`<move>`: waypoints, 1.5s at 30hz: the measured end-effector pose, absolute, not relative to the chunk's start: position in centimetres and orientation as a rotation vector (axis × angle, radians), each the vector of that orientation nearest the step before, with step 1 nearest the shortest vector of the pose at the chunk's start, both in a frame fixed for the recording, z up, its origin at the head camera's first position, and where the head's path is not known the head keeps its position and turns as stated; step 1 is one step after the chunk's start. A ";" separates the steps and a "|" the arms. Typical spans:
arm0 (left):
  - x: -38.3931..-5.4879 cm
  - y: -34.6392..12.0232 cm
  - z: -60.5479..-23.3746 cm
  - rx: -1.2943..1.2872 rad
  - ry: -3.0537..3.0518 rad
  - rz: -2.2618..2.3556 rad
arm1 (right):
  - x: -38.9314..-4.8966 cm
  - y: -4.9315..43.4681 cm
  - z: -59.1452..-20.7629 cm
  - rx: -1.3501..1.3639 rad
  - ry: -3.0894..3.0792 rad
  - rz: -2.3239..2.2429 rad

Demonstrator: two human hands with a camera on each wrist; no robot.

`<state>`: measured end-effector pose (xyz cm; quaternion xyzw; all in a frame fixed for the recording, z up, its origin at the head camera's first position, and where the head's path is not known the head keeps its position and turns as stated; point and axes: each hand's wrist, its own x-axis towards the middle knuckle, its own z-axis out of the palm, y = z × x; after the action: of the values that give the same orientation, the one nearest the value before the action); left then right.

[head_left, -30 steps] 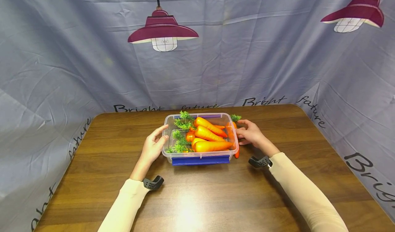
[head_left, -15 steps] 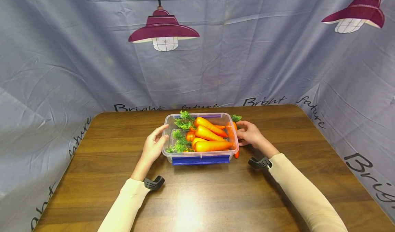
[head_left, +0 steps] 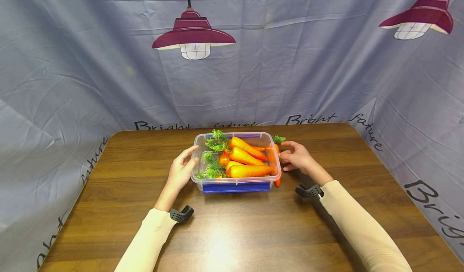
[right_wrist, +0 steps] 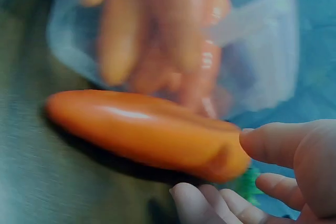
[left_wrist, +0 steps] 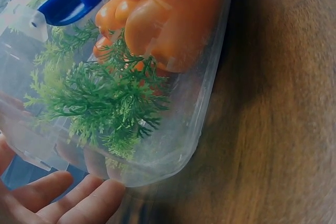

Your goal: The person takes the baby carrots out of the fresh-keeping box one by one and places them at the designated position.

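Observation:
A clear plastic box point(head_left: 235, 180) with blue latches point(head_left: 235, 188) stands lidless on the table. Several orange carrots point(head_left: 251, 171) with feathery green tops point(head_left: 214, 171) lie inside it. At the box's left end is my left hand point(head_left: 179, 171), its fairly straight fingers point(left_wrist: 97, 200) against the outside of the wall. Another carrot point(right_wrist: 152, 129) lies along the outside of the right end, partly seen through the plastic from above. My right hand point(head_left: 298, 159) pinches its thick, leafy end, thumb point(right_wrist: 270, 140) on one side and fingertips on the other.
The wooden table point(head_left: 145, 155) carries the box near its back edge. Grey-blue curtain point(head_left: 253, 83) printed with lamps and lettering hangs close behind and at both sides. A black band point(head_left: 181, 214) sits on each wrist.
My right hand has shifted slightly to the right, and the leafy end of the carrot outside the box has swung a little the same way. My left hand and the box have stayed put.

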<state>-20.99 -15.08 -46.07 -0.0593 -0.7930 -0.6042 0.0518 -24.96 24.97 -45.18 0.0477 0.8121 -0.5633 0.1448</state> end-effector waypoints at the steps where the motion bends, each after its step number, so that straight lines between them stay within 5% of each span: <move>1: -21.0 -15.1 -46.1 -0.178 -2.413 -1.840 | -25.0 25.2 -44.8 0.136 2.346 -1.628; 17: -21.3 -15.4 -46.4 -0.191 -2.406 -1.830 | -25.7 24.1 -36.0 -0.273 2.439 -1.501; 45: -21.1 -15.1 -46.3 -0.161 -2.430 -1.834 | -23.3 16.0 -37.2 -1.071 2.333 -0.743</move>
<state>-21.09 -15.14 -46.25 -0.0527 -0.7962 -0.6010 0.0462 -23.34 16.03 -37.23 -0.3897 0.8491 -0.2702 0.2325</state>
